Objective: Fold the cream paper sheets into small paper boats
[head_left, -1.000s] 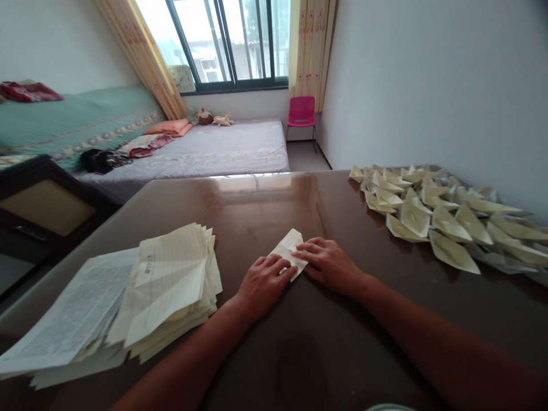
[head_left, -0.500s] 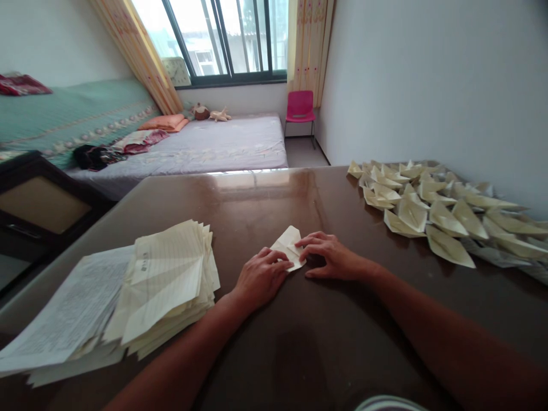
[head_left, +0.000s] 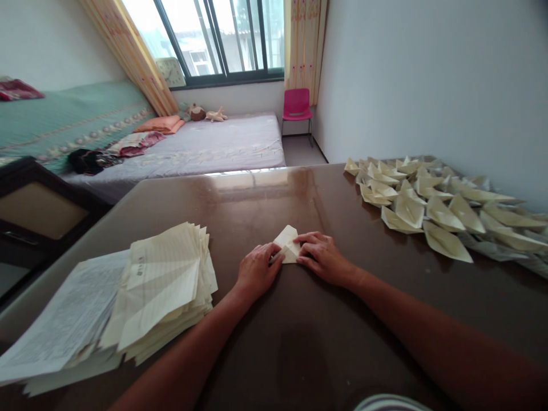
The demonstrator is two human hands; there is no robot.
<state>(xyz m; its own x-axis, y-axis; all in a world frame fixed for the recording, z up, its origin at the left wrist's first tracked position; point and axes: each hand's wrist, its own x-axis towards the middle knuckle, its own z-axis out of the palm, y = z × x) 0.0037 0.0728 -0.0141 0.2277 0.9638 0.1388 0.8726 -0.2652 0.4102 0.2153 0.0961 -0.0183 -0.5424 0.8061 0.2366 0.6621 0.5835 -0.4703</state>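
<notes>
While the stack of sheets (head_left: 162, 291) lies left of it, the left hand (head_left: 256, 273) and right hand (head_left: 323, 257) press their fingertips on the folded paper (head_left: 288, 246).

One folded paper (head_left: 289, 244), one sheet stack (head_left: 166, 285) (boats (head_left: 428, 208): many).

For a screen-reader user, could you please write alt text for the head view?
The left hand and right hand hold a small folded paper on a brown table. A stack of lined sheets lies to its left, a heap of folded paper boats to its right; beds and a window behind.
</notes>
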